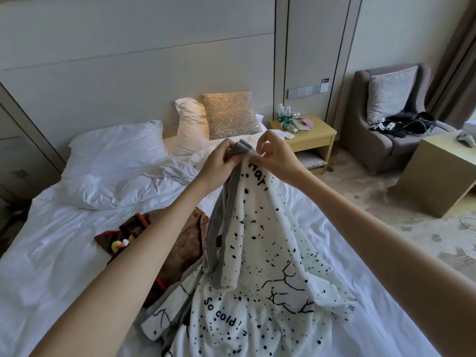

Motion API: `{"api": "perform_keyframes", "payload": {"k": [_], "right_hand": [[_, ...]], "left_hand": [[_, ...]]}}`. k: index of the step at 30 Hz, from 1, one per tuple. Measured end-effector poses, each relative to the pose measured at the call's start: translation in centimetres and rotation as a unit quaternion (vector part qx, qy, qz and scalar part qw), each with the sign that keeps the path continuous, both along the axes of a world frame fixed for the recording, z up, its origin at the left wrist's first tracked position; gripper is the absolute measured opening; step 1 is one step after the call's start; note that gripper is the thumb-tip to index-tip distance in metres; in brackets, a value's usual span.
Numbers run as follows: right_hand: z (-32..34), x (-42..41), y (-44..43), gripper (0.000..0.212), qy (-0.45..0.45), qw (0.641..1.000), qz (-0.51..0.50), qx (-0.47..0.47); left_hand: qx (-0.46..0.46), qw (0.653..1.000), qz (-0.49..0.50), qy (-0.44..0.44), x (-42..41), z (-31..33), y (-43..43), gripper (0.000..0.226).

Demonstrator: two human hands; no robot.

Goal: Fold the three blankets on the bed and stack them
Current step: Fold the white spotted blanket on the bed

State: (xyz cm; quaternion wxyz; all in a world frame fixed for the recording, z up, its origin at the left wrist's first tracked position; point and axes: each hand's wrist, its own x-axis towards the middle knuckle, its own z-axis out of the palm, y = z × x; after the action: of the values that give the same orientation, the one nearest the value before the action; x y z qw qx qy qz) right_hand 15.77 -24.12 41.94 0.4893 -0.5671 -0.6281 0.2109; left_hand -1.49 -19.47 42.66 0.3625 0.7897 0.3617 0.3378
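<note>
A white blanket point(260, 266) with black dots, black lettering and a grey edge hangs from both my hands over the bed point(51, 248). My left hand point(219, 163) and my right hand point(275, 157) pinch its gathered corners together, raised in front of me. The lower part of the blanket lies rumpled on the sheet. A brown blanket point(180, 243) with red trim lies crumpled to the left, partly under my left forearm and the white blanket. I cannot make out a third blanket.
A rumpled white duvet point(123, 166) and pillows point(229, 114) lie at the head of the bed. A wooden nightstand point(309, 136) with bottles stands on the right, with an armchair point(386, 135) and a low table point(438, 173) beyond it.
</note>
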Motion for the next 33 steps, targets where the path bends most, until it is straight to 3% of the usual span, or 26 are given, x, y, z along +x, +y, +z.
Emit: {"api": "perform_keyframes", "payload": {"k": [13,16,20,24,27,33], "right_hand": [[-1.5,0.2,1.2,0.020,0.096,0.994,0.013,0.059],[-2.1,0.2,1.8,0.019,0.050,0.998,0.028,0.007],[-5.3,1.0,2.1,0.017,-0.047,0.992,0.028,-0.110],[-9.6,2.8,1.8,0.032,-0.150,0.956,0.025,-0.250],[-12.8,3.8,0.8,0.026,-0.145,0.933,0.037,-0.328],[-14.5,6.5,-0.4,0.027,-0.172,0.927,-0.013,-0.334]], "left_hand": [[0.030,0.999,0.024,0.003,1.1,-0.1,2.0,0.019],[0.035,0.999,0.035,0.014,1.2,-0.2,2.3,0.021],[0.029,0.998,0.035,-0.044,1.0,0.7,2.3,0.009],[0.032,0.993,0.054,-0.103,-0.1,1.9,2.7,0.013],[0.027,0.987,0.069,-0.141,-1.0,3.0,3.1,0.020],[-0.028,0.973,0.128,-0.188,-4.2,2.5,5.2,0.011]]}}
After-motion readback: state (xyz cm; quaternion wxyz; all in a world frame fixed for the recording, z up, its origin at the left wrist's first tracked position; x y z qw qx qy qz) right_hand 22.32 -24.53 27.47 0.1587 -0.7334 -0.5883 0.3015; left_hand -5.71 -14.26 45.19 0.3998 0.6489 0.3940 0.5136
